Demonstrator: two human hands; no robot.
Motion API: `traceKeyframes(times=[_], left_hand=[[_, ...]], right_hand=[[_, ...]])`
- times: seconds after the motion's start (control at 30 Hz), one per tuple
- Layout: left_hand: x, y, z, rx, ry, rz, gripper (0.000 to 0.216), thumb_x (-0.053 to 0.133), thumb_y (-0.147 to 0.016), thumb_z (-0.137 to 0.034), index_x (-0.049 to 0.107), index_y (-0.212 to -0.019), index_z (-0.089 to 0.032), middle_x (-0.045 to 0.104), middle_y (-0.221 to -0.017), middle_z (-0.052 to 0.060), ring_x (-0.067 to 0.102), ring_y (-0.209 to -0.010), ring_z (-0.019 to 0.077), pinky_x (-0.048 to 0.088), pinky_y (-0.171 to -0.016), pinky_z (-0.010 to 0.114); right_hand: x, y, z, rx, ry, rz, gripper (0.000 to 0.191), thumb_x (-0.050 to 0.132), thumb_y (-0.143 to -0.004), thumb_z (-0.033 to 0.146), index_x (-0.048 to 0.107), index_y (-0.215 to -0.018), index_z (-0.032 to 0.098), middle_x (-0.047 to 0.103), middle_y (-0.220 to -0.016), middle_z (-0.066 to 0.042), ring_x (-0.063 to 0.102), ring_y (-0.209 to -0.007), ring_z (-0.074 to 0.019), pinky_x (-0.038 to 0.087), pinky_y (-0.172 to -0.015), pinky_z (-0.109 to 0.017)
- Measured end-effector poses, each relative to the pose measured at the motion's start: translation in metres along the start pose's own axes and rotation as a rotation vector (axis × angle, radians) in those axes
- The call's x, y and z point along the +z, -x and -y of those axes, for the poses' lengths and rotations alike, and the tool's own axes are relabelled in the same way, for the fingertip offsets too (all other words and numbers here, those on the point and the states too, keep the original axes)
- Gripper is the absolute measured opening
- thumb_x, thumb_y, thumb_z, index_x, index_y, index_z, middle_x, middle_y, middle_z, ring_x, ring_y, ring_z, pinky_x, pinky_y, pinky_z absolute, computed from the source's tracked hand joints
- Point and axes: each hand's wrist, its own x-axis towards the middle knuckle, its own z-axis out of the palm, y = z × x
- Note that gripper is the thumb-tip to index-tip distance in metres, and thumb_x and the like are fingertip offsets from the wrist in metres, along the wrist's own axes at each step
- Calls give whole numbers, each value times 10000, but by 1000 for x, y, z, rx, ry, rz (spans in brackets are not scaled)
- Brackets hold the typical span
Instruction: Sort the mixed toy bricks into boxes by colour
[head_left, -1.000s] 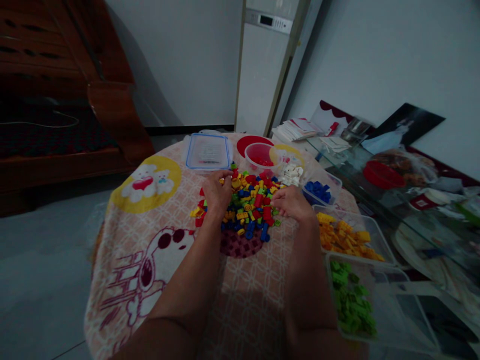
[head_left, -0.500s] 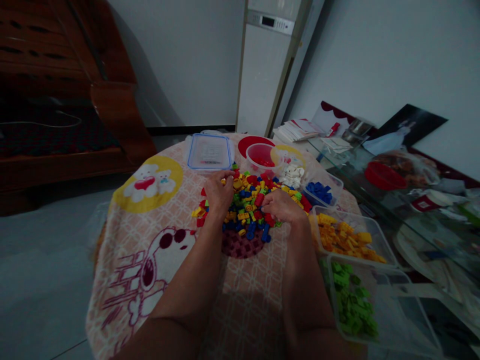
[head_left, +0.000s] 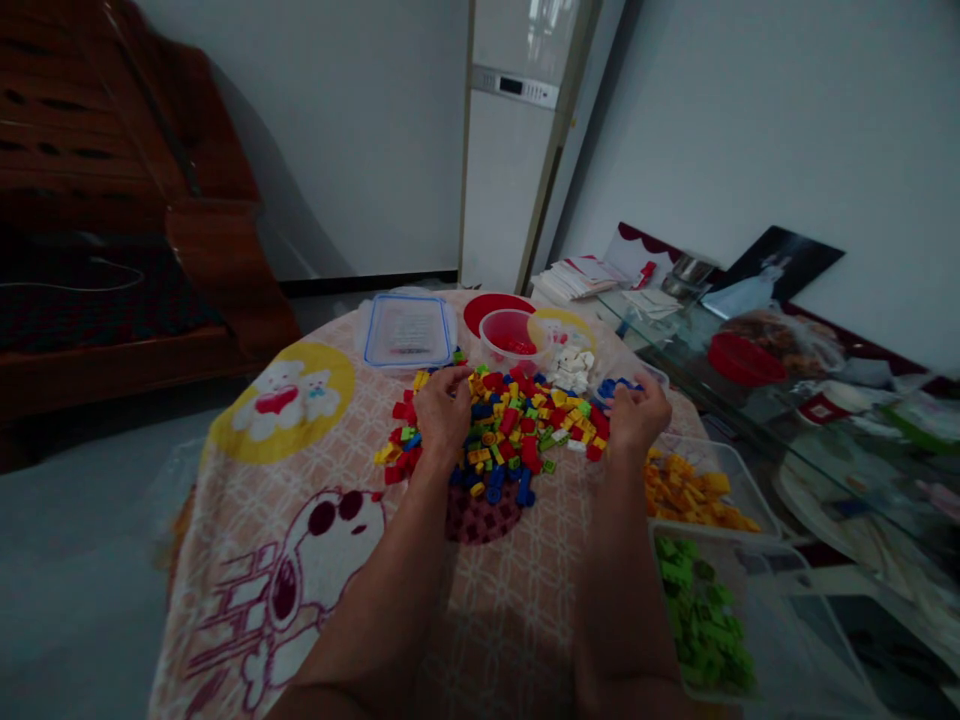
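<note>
A pile of mixed red, yellow, blue and green toy building bricks [head_left: 510, 425] lies on the cloth-covered table. My left hand [head_left: 442, 412] rests at the pile's left side, fingers curled in toward the thumb; whatever is between them is hidden. At the pile's right, my right hand [head_left: 639, 412] is over the near side of a clear box of blue bricks [head_left: 616, 388]. Its fingers are pinched together, and I cannot make out what they hold. Below that hand stand a clear box of yellow bricks [head_left: 694, 490] and another with green bricks [head_left: 705, 620].
Behind the pile are a round tub with red bricks [head_left: 514, 338], a heap of white bricks [head_left: 573, 368] and a blue-rimmed lid [head_left: 410, 330]. A glass-topped table [head_left: 757, 430] with papers and bags adjoins on the right. A wooden bench [head_left: 217, 260] stands at far left.
My right hand has moved right, from the pile to the box of blue bricks. My left hand stays at the pile's left side. The view has tilted up slightly.
</note>
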Motion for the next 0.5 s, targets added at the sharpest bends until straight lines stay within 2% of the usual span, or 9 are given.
traceKeyframes(times=[0.1, 0.27, 0.37, 0.5], left_hand=[[1, 4, -7, 18, 9, 57, 294, 543, -869, -245, 772, -1046, -194, 791, -1021, 65, 715, -835, 189, 571, -839, 316], [8, 9, -15, 75, 12, 185, 249, 578, -870, -237, 782, -1009, -200, 795, -982, 57, 708, -777, 180, 568, -825, 312], [11, 9, -18, 93, -16, 241, 211, 597, -860, -217, 787, -951, -212, 799, -982, 55, 718, -799, 192, 564, -846, 323], [9, 7, -21, 90, -79, 370, 176, 641, -859, -237, 785, -955, -208, 789, -886, 45, 715, -757, 196, 560, -799, 318]], right_hand=[[4, 4, 0, -42, 83, 47, 479, 497, -895, 303, 665, -1285, 82, 768, -972, -147, 742, -797, -231, 569, -731, -295], [22, 30, 12, -213, 259, 186, 352, 522, -896, 266, 739, -1130, 117, 768, -1033, -151, 707, -978, -252, 508, -933, -323], [27, 48, 12, -312, 288, 165, 321, 484, -912, 212, 732, -1097, 124, 743, -1105, -168, 673, -1044, -252, 479, -981, -336], [32, 65, -6, -437, 243, 125, 327, 427, -925, 161, 722, -1066, 145, 721, -1071, -163, 640, -1062, -250, 475, -996, -360]])
